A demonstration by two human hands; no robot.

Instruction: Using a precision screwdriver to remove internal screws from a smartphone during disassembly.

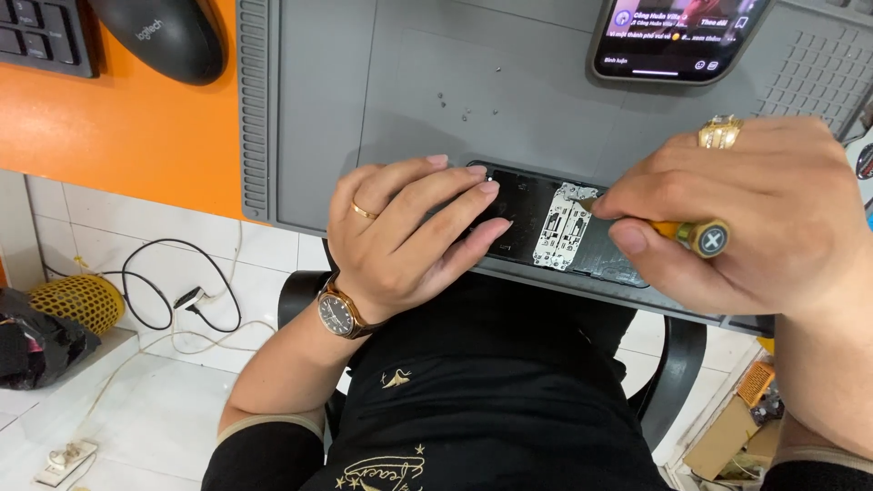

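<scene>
An opened black phone (527, 214) lies on the grey work mat (427, 100) near its front edge, with a silver metal shield plate (566, 227) exposed inside. My left hand (405, 232), with a gold ring and a wristwatch, rests flat on the phone's left end and holds it down. My right hand (755, 209), also ringed, grips a small yellow-handled screwdriver (696, 235) whose tip meets the phone beside the shield plate.
A second phone (677, 36) with a lit screen lies at the mat's far edge. Tiny screws (464, 107) dot the mat's middle. A black mouse (168, 35) and keyboard (41, 35) sit on the orange desk (118, 127). Cables (173, 300) lie on the tiled floor below.
</scene>
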